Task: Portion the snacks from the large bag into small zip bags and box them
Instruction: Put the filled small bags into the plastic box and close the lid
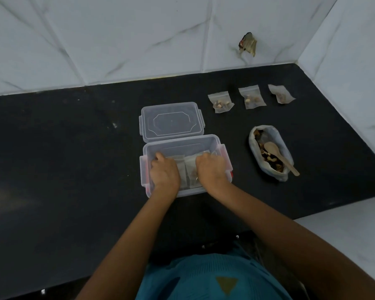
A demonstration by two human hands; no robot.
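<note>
garment: teal knit top (195,278) | marking: olive triangle (226,284) on front | forearms (128,232): bare
</note>
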